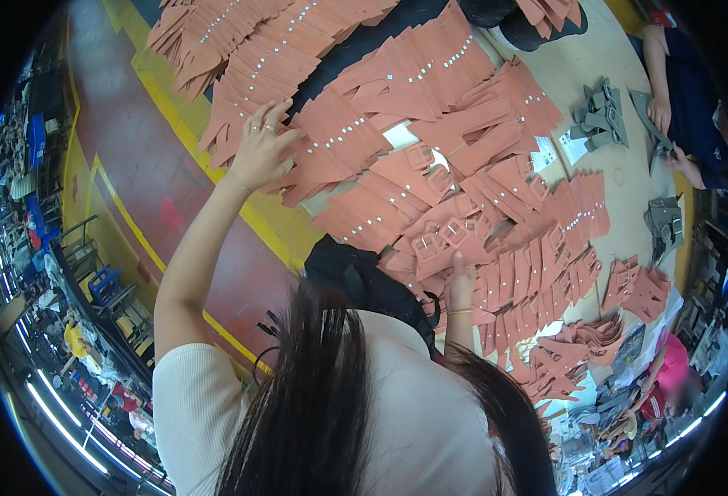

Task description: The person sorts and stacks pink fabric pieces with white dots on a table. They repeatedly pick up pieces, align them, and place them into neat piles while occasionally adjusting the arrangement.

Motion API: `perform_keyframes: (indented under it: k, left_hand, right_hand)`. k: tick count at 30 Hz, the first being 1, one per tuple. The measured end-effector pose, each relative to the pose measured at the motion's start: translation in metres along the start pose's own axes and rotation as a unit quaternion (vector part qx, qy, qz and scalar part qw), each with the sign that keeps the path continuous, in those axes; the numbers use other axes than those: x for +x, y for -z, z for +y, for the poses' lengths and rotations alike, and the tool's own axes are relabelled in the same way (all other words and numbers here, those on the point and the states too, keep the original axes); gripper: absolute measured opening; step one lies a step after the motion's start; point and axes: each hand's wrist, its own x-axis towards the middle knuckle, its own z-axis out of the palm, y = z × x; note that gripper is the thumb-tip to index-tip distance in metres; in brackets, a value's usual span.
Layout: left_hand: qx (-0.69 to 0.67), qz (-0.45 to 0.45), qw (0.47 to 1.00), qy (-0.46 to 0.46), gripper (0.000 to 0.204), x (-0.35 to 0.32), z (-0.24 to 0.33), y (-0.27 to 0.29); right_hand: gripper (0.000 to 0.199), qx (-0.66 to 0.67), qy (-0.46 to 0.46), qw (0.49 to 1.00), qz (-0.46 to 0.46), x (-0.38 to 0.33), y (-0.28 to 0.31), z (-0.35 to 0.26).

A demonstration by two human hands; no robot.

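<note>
Rows of overlapping salmon-orange cut pieces, leather-like and dotted with small white tags, cover the table. My left hand point(262, 153), with rings on it, is over the left edge of one fanned row of orange pieces point(331, 132); its fingers are apart and hold nothing I can see. Close to my body, my right hand point(461, 285) grips an orange cut piece point(435, 263), thumb on top. Other pieces with loop-shaped cutouts point(453, 231) lie just beyond it. The fingers under the held piece are hidden, so I cannot tell how many layers they hold.
A black bag point(364, 277) sits against my front at the table edge. Grey-green pieces point(602, 116) lie at the right, where another person's hands point(660, 112) handle similar ones. Yellow lines point(174, 124) mark the floor on the left. More orange pieces point(637, 289) lie far right.
</note>
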Motion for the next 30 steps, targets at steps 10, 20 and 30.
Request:
perform_keyframes:
  k: [10, 20, 30]
  left_hand:
    - [0.013, -0.01, 1.0, -0.017, 0.043, 0.019, -0.005, -0.005]
    - [0.011, -0.047, 0.999, -0.019, 0.049, 0.032, 0.0, -0.004]
    - [0.04, -0.083, 0.995, -0.029, 0.056, 0.039, 0.005, -0.006]
  right_hand:
    - [0.03, -0.024, -0.014, 1.0, 0.002, -0.001, 0.003, -0.002]
    - [0.032, 0.008, -0.007, 1.0, -0.018, 0.0, 0.003, -0.001]
    - [0.027, 0.025, -0.011, 1.0, -0.006, -0.003, -0.001, -0.004]
